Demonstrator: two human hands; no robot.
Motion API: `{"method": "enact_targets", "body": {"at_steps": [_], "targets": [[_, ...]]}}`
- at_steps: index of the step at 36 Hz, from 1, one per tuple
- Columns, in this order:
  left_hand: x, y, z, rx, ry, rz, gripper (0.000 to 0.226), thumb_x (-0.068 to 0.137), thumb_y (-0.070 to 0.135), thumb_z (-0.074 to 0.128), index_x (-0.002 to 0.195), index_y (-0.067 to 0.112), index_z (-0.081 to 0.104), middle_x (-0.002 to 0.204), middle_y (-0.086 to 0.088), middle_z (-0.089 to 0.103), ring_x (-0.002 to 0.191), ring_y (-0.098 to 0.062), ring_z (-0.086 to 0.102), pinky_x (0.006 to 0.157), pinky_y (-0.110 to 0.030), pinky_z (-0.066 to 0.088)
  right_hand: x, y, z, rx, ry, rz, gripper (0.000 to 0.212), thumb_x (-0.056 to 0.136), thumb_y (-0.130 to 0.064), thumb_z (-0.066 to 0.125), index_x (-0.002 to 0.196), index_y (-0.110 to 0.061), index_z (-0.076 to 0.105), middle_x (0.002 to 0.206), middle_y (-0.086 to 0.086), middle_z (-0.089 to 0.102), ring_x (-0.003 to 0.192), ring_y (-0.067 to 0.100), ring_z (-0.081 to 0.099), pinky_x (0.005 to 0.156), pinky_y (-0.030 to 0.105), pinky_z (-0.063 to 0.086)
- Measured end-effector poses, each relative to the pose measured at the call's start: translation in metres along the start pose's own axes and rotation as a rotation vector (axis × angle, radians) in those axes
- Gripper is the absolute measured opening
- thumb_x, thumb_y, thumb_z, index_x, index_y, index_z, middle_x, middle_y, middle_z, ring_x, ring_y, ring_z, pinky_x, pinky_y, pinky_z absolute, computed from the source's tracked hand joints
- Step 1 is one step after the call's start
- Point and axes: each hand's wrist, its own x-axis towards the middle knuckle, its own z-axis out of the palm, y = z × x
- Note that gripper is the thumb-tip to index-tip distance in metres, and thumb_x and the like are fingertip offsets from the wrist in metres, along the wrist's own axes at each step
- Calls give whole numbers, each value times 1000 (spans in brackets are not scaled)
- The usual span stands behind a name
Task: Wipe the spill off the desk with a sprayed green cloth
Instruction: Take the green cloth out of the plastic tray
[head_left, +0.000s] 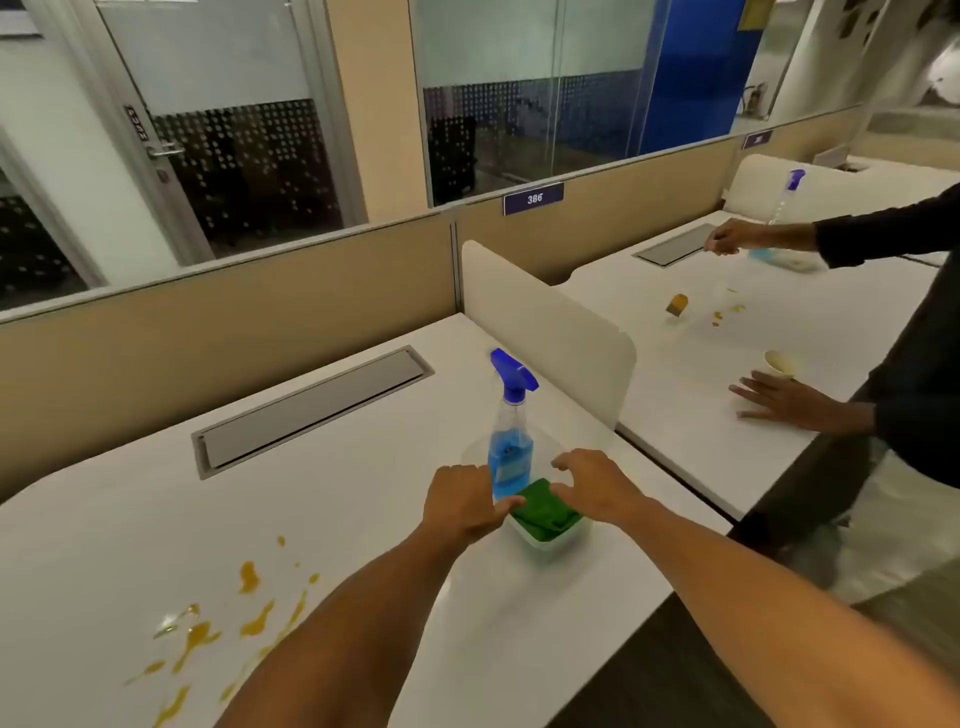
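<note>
Both hands reach forward over the white surface (363, 499) toward a clear plastic container (550, 540) that holds a folded green cloth (545, 512). The left hand (462, 501) is at the container's left side, fingers loosely curled, its thumb tip touching or just over the near-left edge of the cloth; whether it actually pinches the fabric cannot be told. The right hand (592, 483) hovers just right of and above the cloth, fingers spread and bent downward, grasping nothing. Between the two hands and just beyond them stands a clear spray bottle (511, 457) with blue liquid and a blue trigger head, upright, immediately behind the cloth. The spill (228, 629), an orange-yellow scatter of splashes and streaks, lies on the surface well to the left of the left hand and nearer the person, beside the left forearm. Farther out past the left hand, a grey rectangular cable hatch (311, 410) is set into the surface. Beyond the right hand a low white divider (550, 317) separates this surface from a neighbouring one, where another person's hand (784, 402) rests flat near a paper cup (779, 362).
</note>
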Motion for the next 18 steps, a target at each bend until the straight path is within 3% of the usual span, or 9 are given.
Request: {"method": "enact_targets", "body": {"at_steps": [6, 9, 14, 18], "targets": [[18, 14, 19, 0, -56, 77, 57, 93, 66, 48, 109, 12, 63, 100, -5, 70, 90, -20, 64, 85, -34, 49, 11, 3, 7, -91, -94, 18, 25, 95, -29, 63, 112, -13, 72, 113, 7, 71, 101, 21, 67, 93, 32, 55], [27, 17, 29, -10, -104, 99, 40, 92, 53, 57, 106, 16, 64, 97, -3, 70, 92, -21, 62, 92, -37, 42, 18, 1, 12, -126, -166, 28, 34, 91, -42, 67, 107, -12, 71, 100, 5, 72, 91, 22, 68, 86, 34, 57], [40, 20, 44, -48, -159, 74, 25, 86, 45, 52, 93, 23, 63, 83, 2, 67, 84, -18, 59, 100, -43, 37, 24, 3, 19, -218, -266, -21, 40, 83, -55, 72, 93, -19, 57, 83, -1, 59, 79, 18, 60, 74, 29, 50], [48, 22, 46, -38, -218, 25, 19, 86, 44, 53, 84, 25, 57, 70, 7, 54, 81, -15, 53, 107, -50, 29, 33, 8, 27, -286, -273, -71, 46, 81, -50, 76, 109, -15, 62, 92, 0, 57, 84, 18, 57, 81, 31, 51]]}}
